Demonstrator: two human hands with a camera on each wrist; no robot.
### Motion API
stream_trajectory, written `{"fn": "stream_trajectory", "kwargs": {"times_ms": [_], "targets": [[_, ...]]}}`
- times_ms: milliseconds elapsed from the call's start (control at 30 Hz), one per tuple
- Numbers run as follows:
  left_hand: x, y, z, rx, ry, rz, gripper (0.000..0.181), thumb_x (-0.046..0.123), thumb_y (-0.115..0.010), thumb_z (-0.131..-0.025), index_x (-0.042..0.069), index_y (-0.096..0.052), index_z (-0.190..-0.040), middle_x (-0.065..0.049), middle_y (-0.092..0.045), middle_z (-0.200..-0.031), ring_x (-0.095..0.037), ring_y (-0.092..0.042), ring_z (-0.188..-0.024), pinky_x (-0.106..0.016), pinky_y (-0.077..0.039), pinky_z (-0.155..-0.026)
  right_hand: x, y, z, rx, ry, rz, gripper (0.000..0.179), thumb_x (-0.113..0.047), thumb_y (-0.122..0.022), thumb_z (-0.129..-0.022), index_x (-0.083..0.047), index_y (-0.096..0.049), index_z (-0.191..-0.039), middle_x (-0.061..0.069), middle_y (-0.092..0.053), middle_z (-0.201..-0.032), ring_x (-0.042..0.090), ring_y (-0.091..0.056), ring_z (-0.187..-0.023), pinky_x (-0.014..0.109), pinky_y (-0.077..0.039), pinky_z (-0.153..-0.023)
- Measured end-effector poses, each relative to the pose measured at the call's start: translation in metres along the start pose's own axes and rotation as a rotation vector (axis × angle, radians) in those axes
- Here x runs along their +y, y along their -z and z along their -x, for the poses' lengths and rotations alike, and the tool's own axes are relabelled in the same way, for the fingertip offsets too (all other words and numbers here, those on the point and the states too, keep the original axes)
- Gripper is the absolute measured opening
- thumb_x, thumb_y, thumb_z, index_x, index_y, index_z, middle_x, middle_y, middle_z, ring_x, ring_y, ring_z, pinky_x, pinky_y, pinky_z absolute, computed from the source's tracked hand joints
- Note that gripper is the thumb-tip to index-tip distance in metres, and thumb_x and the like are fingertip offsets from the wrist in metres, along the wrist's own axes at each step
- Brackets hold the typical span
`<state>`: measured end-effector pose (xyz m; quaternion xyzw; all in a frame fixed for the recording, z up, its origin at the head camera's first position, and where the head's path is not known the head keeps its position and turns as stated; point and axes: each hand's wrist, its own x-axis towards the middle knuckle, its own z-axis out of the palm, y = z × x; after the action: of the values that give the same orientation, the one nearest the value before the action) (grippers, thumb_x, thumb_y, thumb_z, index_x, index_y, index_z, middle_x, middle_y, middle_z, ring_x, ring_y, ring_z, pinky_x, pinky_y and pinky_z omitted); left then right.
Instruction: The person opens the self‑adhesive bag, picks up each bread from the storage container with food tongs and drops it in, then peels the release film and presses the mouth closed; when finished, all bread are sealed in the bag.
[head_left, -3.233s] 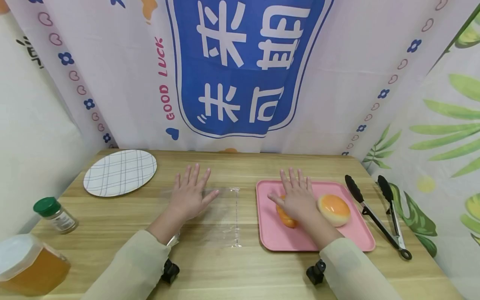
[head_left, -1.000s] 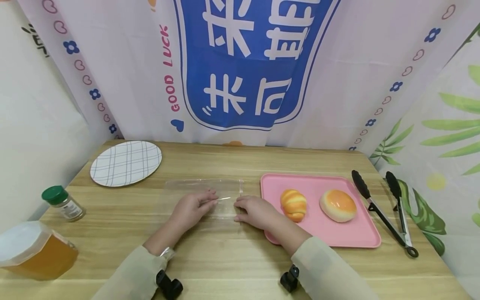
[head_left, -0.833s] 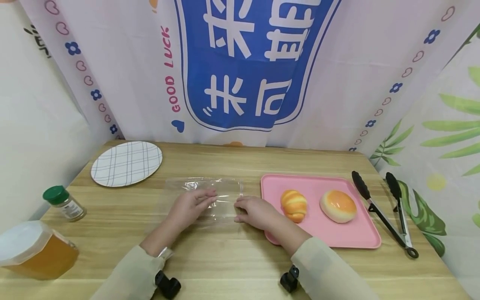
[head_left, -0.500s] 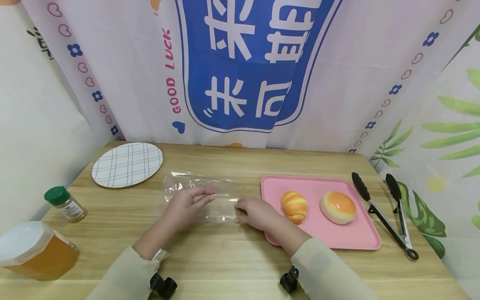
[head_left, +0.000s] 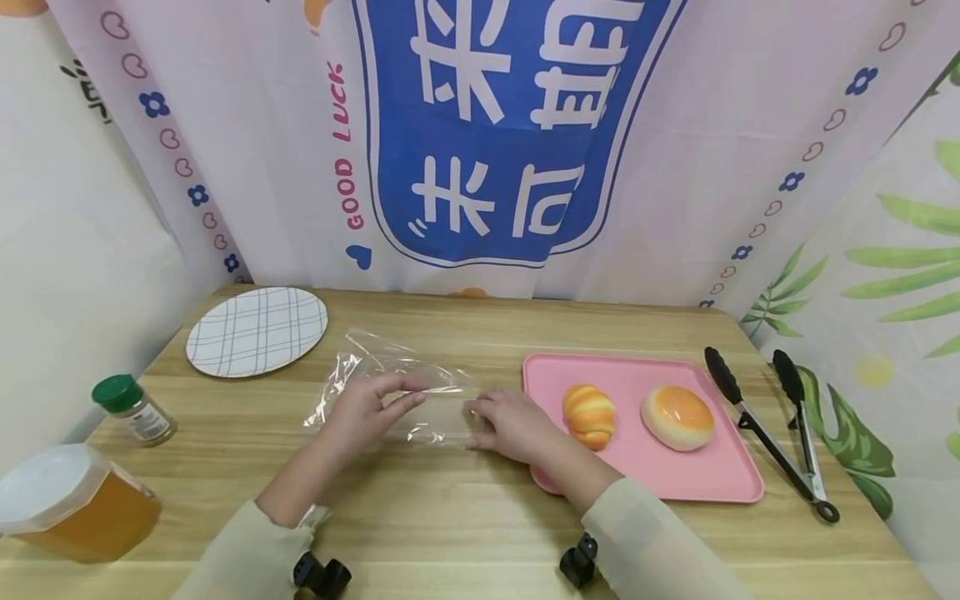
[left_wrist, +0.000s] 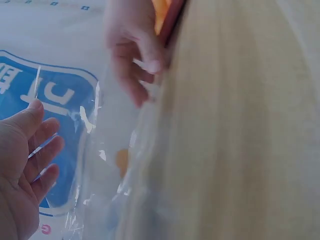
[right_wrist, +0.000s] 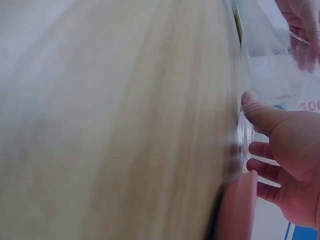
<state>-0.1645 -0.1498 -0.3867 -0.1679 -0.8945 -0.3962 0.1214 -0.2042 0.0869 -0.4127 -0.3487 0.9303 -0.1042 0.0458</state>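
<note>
Just shy of my twelve o'clock is the plastic bag [head_left: 397, 365], likely light, limp and slippery; my left hand [head_left: 367, 408], loosely curled, pinches its film thumb to fingertip; my right hand [head_left: 513, 425], likewise curled, pinches its three-o'clock edge, seemingly the surest hold.

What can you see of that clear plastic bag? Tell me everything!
The clear plastic bag looks thin, shiny and crinkled. It is partly lifted above the wooden table, left of the pink tray. The left hand holds its middle; the right hand grips its right end. Nothing shows inside.
</note>
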Motion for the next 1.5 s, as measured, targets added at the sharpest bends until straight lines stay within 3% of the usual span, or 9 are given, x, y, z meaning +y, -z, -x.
{"fn": "stream_trajectory", "kwargs": {"times_ms": [200,367,533,667,933,1167,1367,1500], "targets": [[-0.011,-0.009,0.005,0.03,0.096,0.038,0.017,0.017,-0.068,-0.092,0.009,-0.073,-0.106,-0.008,-0.075,-0.107,-0.03,-0.069,-0.106,-0.049,-0.056,-0.091,0.002,0.006,0.004,0.057,-0.007,-0.04,0.055,-0.045,-0.068,-0.089,-0.013,-0.06,-0.134,0.01,-0.061,-0.135,0.03,-0.056,-0.127,0.048,-0.043,-0.11],[-0.018,-0.015,0.007,0.081,0.101,0.076,0.018,0.016,-0.069,-0.091,0.008,-0.073,-0.107,-0.009,-0.075,-0.106,-0.03,-0.068,-0.108,-0.05,-0.054,-0.096,0.003,0.02,0.015,0.109,-0.054,-0.139,0.05,-0.039,-0.069,-0.09,-0.014,-0.061,-0.133,0.011,-0.057,-0.14,0.032,-0.051,-0.132,0.051,-0.041,-0.113],[-0.02,-0.018,0.007,0.123,0.108,0.095,0.018,0.016,-0.069,-0.091,0.008,-0.073,-0.106,-0.01,-0.075,-0.104,-0.029,-0.068,-0.107,-0.049,-0.055,-0.094,0.012,0.04,0.037,0.174,-0.144,-0.208,0.049,-0.036,-0.069,-0.091,-0.016,-0.059,-0.134,0.014,-0.051,-0.145,0.036,-0.045,-0.136,0.055,-0.036,-0.115],[-0.021,-0.018,0.007,0.141,0.111,0.107,0.018,0.016,-0.069,-0.092,0.008,-0.073,-0.107,-0.011,-0.075,-0.104,-0.029,-0.068,-0.106,-0.049,-0.055,-0.093,0.038,0.058,0.063,0.228,-0.227,-0.213,0.05,-0.035,-0.067,-0.092,-0.013,-0.057,-0.136,0.015,-0.047,-0.149,0.039,-0.043,-0.137,0.059,-0.036,-0.114],[-0.024,-0.016,0.009,0.163,0.091,0.081,0.017,0.016,-0.069,-0.091,0.008,-0.074,-0.105,-0.01,-0.075,-0.104,-0.029,-0.069,-0.105,-0.049,-0.055,-0.093,0.119,0.081,0.128,0.318,-0.458,-0.166,0.056,-0.034,-0.062,-0.096,-0.001,-0.048,-0.14,0.03,-0.038,-0.149,0.055,-0.034,-0.134,0.072,-0.03,-0.108],[-0.026,-0.018,0.009,0.167,0.079,0.1,0.017,0.015,-0.071,-0.09,0.006,-0.074,-0.104,-0.011,-0.075,-0.104,-0.03,-0.069,-0.105,-0.049,-0.055,-0.093,0.187,0.083,0.184,0.319,-0.798,-0.085,0.085,-0.056,-0.046,-0.098,0.01,-0.027,-0.147,0.042,-0.022,-0.147,0.062,-0.023,-0.132,0.075,-0.027,-0.104],[-0.027,-0.021,0.008,0.167,0.073,0.112,0.016,0.015,-0.071,-0.09,0.007,-0.074,-0.103,-0.01,-0.075,-0.105,-0.029,-0.069,-0.105,-0.049,-0.055,-0.094,0.219,0.078,0.215,0.276,-1.036,-0.171,0.111,-0.066,-0.05,-0.091,0.017,-0.005,-0.148,0.048,-0.012,-0.147,0.064,-0.017,-0.133,0.075,-0.026,-0.106],[-0.028,-0.021,0.008,0.168,0.067,0.116,0.015,0.014,-0.07,-0.091,0.006,-0.074,-0.103,-0.01,-0.075,-0.105,-0.029,-0.069,-0.105,-0.048,-0.055,-0.094,0.228,0.071,0.223,0.218,-1.127,-0.247,0.122,-0.071,-0.053,-0.086,0.019,0.001,-0.147,0.05,-0.01,-0.146,0.065,-0.018,-0.133,0.073,-0.027,-0.108]]}}
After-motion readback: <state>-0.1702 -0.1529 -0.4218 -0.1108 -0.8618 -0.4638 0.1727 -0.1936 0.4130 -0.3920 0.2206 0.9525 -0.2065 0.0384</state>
